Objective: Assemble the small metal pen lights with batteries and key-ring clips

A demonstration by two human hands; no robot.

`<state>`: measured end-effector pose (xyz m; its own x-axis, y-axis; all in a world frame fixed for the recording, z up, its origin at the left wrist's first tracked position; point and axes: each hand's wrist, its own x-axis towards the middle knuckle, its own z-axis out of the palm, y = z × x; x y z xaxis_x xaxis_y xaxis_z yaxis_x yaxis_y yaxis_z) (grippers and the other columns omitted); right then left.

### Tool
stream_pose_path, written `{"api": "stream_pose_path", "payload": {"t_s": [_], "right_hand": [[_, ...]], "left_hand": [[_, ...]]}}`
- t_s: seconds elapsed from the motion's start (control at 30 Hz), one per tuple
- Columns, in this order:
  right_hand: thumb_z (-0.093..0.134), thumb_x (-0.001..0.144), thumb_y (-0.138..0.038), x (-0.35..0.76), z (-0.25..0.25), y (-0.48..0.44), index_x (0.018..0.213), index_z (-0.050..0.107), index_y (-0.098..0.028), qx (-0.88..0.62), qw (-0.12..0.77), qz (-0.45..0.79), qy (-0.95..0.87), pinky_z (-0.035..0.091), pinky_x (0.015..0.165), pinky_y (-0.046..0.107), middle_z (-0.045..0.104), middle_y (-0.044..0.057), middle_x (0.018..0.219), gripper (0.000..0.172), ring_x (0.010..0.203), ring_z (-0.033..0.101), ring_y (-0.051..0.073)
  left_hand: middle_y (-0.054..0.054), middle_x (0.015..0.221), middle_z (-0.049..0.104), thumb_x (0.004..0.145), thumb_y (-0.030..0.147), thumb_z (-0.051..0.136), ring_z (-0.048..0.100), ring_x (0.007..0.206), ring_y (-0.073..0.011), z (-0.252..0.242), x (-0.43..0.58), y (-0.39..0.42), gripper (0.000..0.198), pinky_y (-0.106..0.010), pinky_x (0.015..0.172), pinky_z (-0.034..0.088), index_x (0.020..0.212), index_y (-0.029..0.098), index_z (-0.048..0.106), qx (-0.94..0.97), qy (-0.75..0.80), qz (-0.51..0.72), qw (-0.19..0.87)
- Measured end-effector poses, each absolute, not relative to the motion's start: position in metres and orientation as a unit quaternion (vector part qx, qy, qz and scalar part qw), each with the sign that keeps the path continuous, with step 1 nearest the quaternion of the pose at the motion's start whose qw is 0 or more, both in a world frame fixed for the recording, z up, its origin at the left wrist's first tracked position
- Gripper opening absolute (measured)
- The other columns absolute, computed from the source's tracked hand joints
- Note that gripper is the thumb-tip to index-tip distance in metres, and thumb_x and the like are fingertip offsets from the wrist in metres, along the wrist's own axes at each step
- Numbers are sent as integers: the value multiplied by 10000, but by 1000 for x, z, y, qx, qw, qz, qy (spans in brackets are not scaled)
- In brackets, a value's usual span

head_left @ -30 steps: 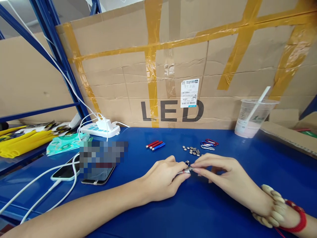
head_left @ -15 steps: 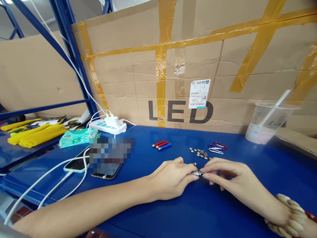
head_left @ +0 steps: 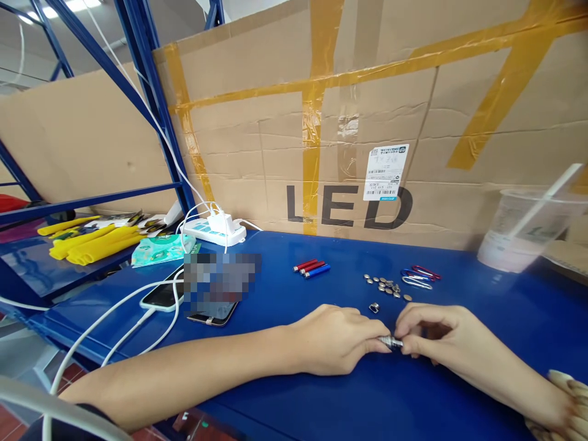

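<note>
My left hand (head_left: 337, 340) and my right hand (head_left: 436, 334) meet low on the blue table (head_left: 294, 398), both pinching a small silver cylinder (head_left: 390, 342) between their fingertips. Just beyond them lies a small metal cap (head_left: 374, 307). Farther back sit several button cells (head_left: 386, 286), coloured clips (head_left: 420, 275) and three small red and blue tubes (head_left: 312, 267).
A taped cardboard box marked LED (head_left: 349, 122) walls off the back. A plastic cup with a straw (head_left: 528, 236) stands at the right. Two phones (head_left: 184, 297) on white cables, a power strip (head_left: 214, 229), a tissue pack (head_left: 158, 251) and yellow items (head_left: 92, 242) lie at the left.
The camera has swung left and down. Both hands have drawn nearer to me with the silver cylinder, and the small metal cap now lies apart behind them.
</note>
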<state>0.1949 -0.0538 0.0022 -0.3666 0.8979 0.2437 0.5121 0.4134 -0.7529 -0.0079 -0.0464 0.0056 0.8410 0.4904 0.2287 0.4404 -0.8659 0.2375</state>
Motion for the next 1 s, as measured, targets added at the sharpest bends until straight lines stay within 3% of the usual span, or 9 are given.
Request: {"api": "stream_pose_path", "payload": {"t_s": [0.23, 0.37, 0.57, 0.83, 1.0], "right_hand": [[565, 747, -436, 195, -3, -57, 606, 661, -215, -423, 279, 279, -816, 447, 448, 217, 620, 20, 584, 280, 457, 534, 118], [467, 834, -387, 194, -1, -62, 655, 649, -229, -375, 264, 225, -860, 454, 524, 218, 611, 21, 626, 300, 527, 552, 126], [399, 875, -356, 194, -3, -68, 693, 618, -225, -367, 233, 182, -882, 427, 539, 230, 596, 33, 647, 313, 554, 537, 138], [440, 815, -516, 181, 3, -80, 577, 555, -197, -434, 241, 290, -818, 420, 471, 205, 557, 11, 552, 414, 490, 509, 118], [436, 784, -580, 179, 2, -78, 589, 521, -180, -464, 228, 368, -773, 401, 430, 195, 515, -1, 535, 453, 444, 479, 100]], "left_hand": [[-21, 853, 645, 911, 299, 350, 604, 819, -151, 3, -8, -49, 209, -218, 676, 426, 953, 200, 529, 963, 230, 134, 40], [-25, 839, 645, 915, 312, 330, 605, 804, -148, 2, -9, -50, 230, -212, 656, 421, 949, 202, 530, 964, 231, 129, 29], [-27, 793, 634, 913, 293, 330, 599, 763, -140, 2, -9, -51, 230, -210, 639, 419, 921, 193, 537, 963, 230, 140, 5], [-32, 766, 602, 919, 286, 323, 591, 742, -139, 1, -8, -51, 253, -209, 620, 421, 978, 182, 547, 959, 220, 176, -38], [-32, 808, 617, 930, 299, 302, 589, 784, -132, 3, -8, -50, 278, -205, 689, 438, 988, 171, 542, 954, 230, 190, 0]]}}
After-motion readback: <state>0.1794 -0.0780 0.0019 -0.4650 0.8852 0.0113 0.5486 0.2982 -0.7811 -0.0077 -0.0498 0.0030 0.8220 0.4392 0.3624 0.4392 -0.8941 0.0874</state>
